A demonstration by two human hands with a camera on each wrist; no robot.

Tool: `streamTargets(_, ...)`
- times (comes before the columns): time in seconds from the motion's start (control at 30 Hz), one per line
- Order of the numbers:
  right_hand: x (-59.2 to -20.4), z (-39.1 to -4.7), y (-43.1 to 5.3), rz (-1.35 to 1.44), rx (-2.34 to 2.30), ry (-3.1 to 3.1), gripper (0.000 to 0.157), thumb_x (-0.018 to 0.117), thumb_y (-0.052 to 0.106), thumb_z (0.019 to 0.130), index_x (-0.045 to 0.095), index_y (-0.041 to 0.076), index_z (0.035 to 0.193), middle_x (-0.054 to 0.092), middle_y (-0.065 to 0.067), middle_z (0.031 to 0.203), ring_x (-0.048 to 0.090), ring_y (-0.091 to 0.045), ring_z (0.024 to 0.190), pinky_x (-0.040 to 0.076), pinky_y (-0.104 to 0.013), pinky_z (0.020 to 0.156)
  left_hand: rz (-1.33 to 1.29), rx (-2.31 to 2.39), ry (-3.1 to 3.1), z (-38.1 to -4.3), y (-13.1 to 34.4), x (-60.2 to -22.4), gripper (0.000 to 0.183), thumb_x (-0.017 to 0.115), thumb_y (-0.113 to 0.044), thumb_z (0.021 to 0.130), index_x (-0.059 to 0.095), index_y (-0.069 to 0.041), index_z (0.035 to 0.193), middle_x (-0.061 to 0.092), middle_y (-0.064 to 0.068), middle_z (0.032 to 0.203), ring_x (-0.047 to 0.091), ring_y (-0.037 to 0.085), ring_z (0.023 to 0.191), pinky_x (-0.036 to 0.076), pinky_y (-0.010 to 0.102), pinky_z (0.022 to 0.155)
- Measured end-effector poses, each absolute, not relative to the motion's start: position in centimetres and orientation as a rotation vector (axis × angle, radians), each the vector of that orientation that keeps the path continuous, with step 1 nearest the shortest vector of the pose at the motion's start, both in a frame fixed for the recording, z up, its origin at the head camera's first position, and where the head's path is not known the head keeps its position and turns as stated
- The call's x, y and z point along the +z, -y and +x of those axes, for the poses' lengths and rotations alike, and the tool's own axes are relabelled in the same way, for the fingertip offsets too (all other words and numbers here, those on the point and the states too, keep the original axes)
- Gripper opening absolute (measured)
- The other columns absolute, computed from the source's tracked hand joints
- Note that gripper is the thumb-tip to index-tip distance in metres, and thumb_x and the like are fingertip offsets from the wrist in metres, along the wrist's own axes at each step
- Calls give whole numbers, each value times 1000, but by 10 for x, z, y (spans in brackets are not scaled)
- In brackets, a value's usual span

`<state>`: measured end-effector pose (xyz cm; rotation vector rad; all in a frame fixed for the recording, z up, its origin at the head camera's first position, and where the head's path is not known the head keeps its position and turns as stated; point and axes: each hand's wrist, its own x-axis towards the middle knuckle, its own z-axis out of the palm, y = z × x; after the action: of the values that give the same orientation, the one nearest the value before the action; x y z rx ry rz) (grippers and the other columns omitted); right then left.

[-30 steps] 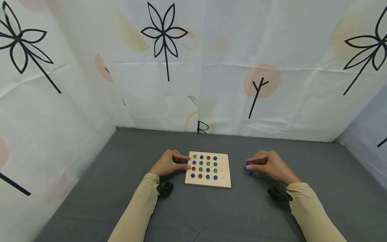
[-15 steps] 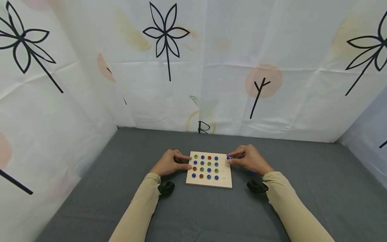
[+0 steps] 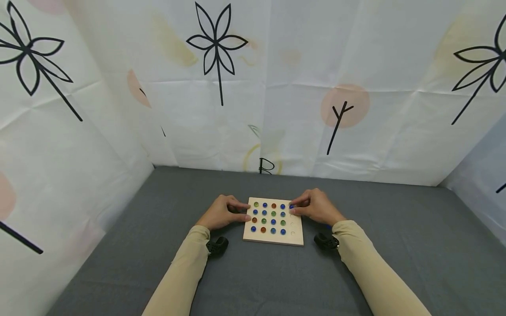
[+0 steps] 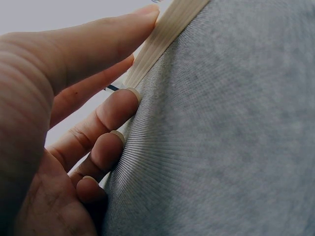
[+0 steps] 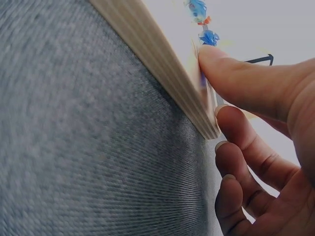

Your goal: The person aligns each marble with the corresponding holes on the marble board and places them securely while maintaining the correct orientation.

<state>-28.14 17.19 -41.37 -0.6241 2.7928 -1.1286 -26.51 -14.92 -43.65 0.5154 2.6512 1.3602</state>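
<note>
A square wooden board [image 3: 256, 238] lies on the grey cloth, with rows of blue, green and amber marbles set in its holes. My left hand [image 3: 221, 213] is at the board's left side, thumb and index fingertips against the edge [image 4: 165, 42] and the other fingers loosely bent. At the far right corner, my right hand [image 3: 319, 207] pinches a blue marble [image 3: 291, 206] between thumb and index finger, right over the rightmost column. Lower in that column, bare round holes [image 3: 292, 233] show. The right wrist view has the thumb [image 5: 231, 73] over the board's top face.
Another blue marble [image 3: 329, 227] lies on the cloth beside the right wrist, mostly hidden by it. A dark wrist camera [image 3: 326, 241] sits under each wrist. White printed sheets [image 3: 292, 109] hang behind and at the sides of the grey-covered table [image 3: 253, 281].
My right hand has moved left from the loose marbles on the cloth to the board's far right corner, carrying a blue marble. The left hand stays at the board's left edge.
</note>
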Motion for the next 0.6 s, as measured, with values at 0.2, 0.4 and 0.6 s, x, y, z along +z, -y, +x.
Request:
streamTargets(0.2, -414, -281, -171, -619, -1145, -2781, 19, 84, 12, 85, 81, 3, 103, 65, -4, 88, 54, -16, 72, 43, -30, 61, 520, 1364, -2649, -265, 150, -437, 35, 88, -29, 82, 80, -16, 114, 64, 1, 94, 48, 20, 75, 42, 34, 68)
streamTargets(0.4, -413, -281, -170, -602, -1144, -2781, 20, 84, 12, 85, 81, 4, 104, 63, -4, 86, 51, -17, 71, 41, -29, 59, 516, 1373, -2638, -265, 150, -436, 36, 88, -28, 82, 80, -16, 115, 64, 1, 94, 48, 20, 75, 42, 34, 67)
streamTargets(0.6, -413, -280, -170, -606, -1130, -2788, 21, 83, 13, 86, 81, 4, 104, 62, -3, 85, 49, -17, 70, 40, -29, 59, 518, 1369, -2645, -265, 150, -436, 36, 88, -28, 82, 80, -16, 115, 65, 1, 95, 48, 20, 75, 42, 34, 67)
